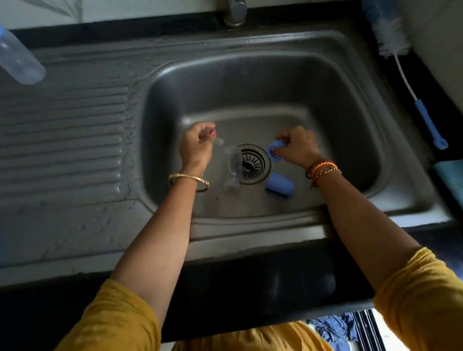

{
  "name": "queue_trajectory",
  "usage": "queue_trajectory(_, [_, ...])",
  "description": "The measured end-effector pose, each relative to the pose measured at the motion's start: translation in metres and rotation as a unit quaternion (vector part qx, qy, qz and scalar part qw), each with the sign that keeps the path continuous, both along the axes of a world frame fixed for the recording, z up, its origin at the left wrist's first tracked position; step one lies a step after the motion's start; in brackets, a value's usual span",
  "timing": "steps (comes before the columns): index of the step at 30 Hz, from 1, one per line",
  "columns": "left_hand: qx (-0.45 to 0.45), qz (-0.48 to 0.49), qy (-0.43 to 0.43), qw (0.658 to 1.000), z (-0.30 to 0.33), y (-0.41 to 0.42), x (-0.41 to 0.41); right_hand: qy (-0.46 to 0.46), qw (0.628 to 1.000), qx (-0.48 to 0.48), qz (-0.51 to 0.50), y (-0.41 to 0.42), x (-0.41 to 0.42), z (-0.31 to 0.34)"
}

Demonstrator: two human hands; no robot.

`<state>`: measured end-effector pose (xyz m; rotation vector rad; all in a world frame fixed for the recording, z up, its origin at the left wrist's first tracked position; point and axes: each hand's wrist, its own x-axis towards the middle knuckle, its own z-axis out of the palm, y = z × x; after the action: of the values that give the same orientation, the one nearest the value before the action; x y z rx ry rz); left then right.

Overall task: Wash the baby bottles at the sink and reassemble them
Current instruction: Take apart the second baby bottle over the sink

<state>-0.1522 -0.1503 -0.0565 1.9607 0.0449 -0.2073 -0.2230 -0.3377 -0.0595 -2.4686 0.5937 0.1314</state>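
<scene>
Steel sink (259, 89) set in a black counter (443, 117) below a pale tiled wall. Left hand (195, 147) pinches a clear nipple (217, 140); right hand (296, 147) grips a blue ring (274, 150). Blue cap (279, 189) lies beside the drain (251, 163). Assembled bottle (3, 47) stands on the ribbed drainboard (49, 152).

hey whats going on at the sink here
A person is bent over a steel sink with baby bottle parts in the basin. The right hand grips a blue screw ring; the left hand pinches a small clear piece, too blurred to name. A clear teat and a blue cap lie by the drain. An assembled bottle lies on the draining board, a bottle brush on the counter to the right. No water shows at the tap.
</scene>
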Motion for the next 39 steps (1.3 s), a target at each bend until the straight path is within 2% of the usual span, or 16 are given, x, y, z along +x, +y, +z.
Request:
queue_trajectory(4, [0.082, 0.005, -0.046, 0.996, -0.009, 0.001, 0.002, -0.005, 1.0, -0.011, -0.008, -0.006, 0.004, -0.004])
queue_trajectory(9, [0.163, -0.024, -0.054, 0.985, -0.021, 0.006, 0.014, 0.042, 0.999, -0.022, 0.02, -0.011, 0.017, -0.018])
queue_trajectory(12, [0.213, -0.062, -0.022, 0.975, -0.042, 0.006, 0.023, 0.085, 0.995, -0.017, 0.054, -0.021, 0.026, -0.031])
queue_trajectory(17, [0.251, -0.043, 0.074, 0.964, -0.077, 0.012, 0.032, 0.136, 0.989, -0.024, 0.052, -0.026, 0.033, -0.047])
queue_trajectory(25, [0.322, -0.059, 0.033, 0.944, -0.073, 0.0, 0.029, 0.113, 0.991, -0.071, 0.024, -0.02, 0.037, -0.047])
queue_trajectory(30, [0.3, -0.06, 0.007, 0.952, -0.056, -0.001, 0.027, 0.052, 0.993, -0.089, 0.059, -0.012, 0.038, -0.037])
queue_trajectory(33, [0.252, -0.036, -0.005, 0.967, -0.035, 0.001, 0.026, -0.005, 0.993, -0.098, 0.072, -0.009, 0.037, -0.027])
queue_trajectory(37, [0.107, 0.044, -0.03, 0.993, -0.003, 0.015, 0.021, -0.118, 0.983, -0.11, 0.091, -0.003, 0.03, -0.007])
queue_trajectory(39, [0.044, 0.072, -0.048, 0.995, 0.01, 0.024, 0.014, -0.181, 0.974, -0.107, 0.09, 0.001, 0.029, 0.004])
